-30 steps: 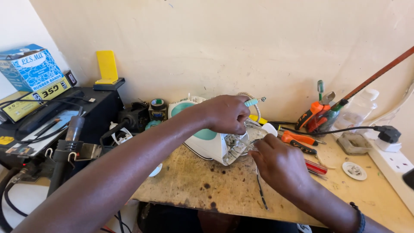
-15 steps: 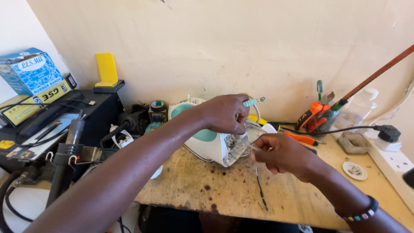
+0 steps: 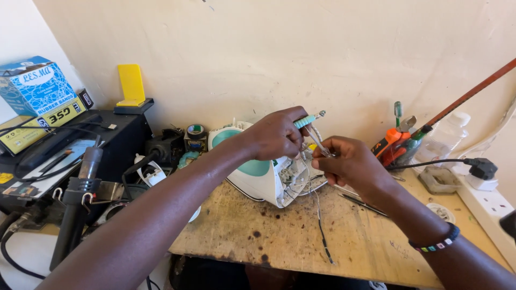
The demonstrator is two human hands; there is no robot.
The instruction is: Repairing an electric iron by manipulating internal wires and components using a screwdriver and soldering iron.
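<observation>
So the right hand point(image 3: 349, 164) is the one that moved. A second ago it was lying low on the surface point(image 3: 301, 236), knuckles up, in front of the opened end of the white and teal appliance point(image 3: 258, 174). Half a second ago it had lifted and turned toward the opening. Now it's up higher, fingers pinched, right by the thin metal tip of the teal-handled tool point(image 3: 309, 124) in the left hand point(image 3: 277, 134), the two hands nearly touching. A beaded bracelet point(image 3: 435, 241) on that wrist is in view now too.
</observation>
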